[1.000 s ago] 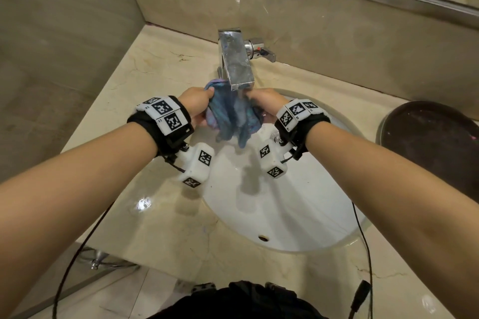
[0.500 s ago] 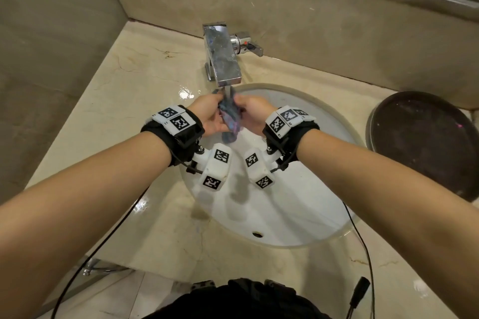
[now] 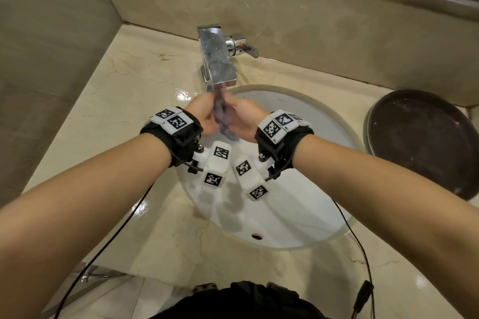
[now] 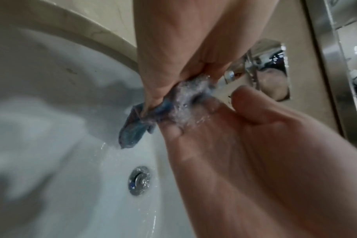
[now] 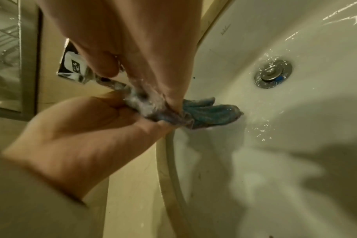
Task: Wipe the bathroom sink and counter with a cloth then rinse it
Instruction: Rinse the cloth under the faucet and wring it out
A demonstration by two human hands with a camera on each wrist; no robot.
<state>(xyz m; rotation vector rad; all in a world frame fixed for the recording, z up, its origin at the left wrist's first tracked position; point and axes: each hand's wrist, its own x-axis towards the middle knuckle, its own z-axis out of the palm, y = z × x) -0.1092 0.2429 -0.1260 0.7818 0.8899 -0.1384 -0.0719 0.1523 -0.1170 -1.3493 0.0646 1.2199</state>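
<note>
A blue cloth [image 3: 222,118] is bunched between both hands under the chrome faucet [image 3: 219,59], over the white sink [image 3: 285,215]. My left hand [image 3: 204,115] grips it from the left and my right hand [image 3: 243,119] from the right. In the left wrist view water runs onto the cloth [image 4: 132,128], held by my left hand [image 4: 194,114], with the right fingers coming down from the top. In the right wrist view my right hand [image 5: 137,111] pinches the cloth [image 5: 210,112], whose free end hangs toward the basin. Water splashes around the drain [image 5: 273,74].
The beige marble counter [image 3: 124,111] surrounds the sink and has wet spots by the faucet base. A dark round tray [image 3: 425,142] sits on the counter at the right. The faucet handle [image 3: 245,48] points right. Walls close off the left and the back.
The hands have come closer together and squeezed the cloth into a narrow bundle. A second ago it hung wider between them.
</note>
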